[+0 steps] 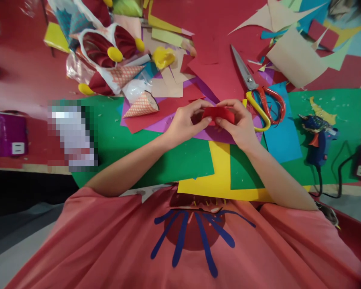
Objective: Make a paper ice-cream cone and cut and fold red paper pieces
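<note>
A small piece of red paper is held between both hands above the coloured sheets. My left hand pinches its left end with thumb and fingers. At its right end my right hand grips it in the same way, thumb in front and fingers behind. Just right of that hand lie scissors with red and yellow handles, blades pointing away. Under the hands are a purple sheet and a green sheet. Whether the red paper is folded, I cannot tell.
A dark blue glue gun with a black cord lies at the right. Small patterned paper cones and red pleated pieces with yellow tips crowd the upper left. Paper scraps are heaped at the upper right. A blurred-out rectangular object lies left.
</note>
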The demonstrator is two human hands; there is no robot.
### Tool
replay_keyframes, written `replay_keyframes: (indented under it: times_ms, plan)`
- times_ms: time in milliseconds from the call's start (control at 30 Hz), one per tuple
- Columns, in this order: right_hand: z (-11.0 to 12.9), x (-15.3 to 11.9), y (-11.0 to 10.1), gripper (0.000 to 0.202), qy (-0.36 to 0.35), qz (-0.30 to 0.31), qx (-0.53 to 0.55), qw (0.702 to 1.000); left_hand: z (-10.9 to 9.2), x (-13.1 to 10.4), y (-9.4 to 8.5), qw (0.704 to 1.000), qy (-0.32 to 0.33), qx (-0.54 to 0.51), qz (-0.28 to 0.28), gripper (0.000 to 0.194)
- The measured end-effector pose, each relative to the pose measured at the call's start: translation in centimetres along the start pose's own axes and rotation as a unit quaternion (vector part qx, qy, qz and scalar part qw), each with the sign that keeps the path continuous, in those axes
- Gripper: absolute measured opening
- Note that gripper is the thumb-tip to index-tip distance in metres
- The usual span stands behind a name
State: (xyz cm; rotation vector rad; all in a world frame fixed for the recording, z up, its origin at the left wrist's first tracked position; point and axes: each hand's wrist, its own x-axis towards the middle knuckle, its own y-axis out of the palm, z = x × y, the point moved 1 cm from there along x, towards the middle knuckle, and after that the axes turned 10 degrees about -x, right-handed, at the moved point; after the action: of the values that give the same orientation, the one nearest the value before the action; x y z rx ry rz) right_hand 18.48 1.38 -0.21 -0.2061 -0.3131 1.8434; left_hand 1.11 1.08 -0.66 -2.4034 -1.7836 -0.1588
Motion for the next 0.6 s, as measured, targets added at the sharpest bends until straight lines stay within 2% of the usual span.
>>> replay_keyframes:
  times_ms: [167, 300, 600]
  plan:
    - [0.03, -0.04, 0.19, 0.029, 0.029, 0.019, 0.048, 0.998, 0.09, -0.2, 0.03, 0.998, -0.055, -0.022, 0.012, 0.023]
    - [0.04, -0.1, 0.34, 0.032, 0.049, 0.035, 0.046, 0.997, 0.12, -0.26, 0.01, 0.995, -0.086, -0.057, -0.001, 0.026]
    - [0.36, -0.38, 0.33, 0.017, 0.001, 0.008, 0.0, 1.0, -0.27, -0.17, 0.06, 0.998, -0.067, -0.019, 0.005, 0.022]
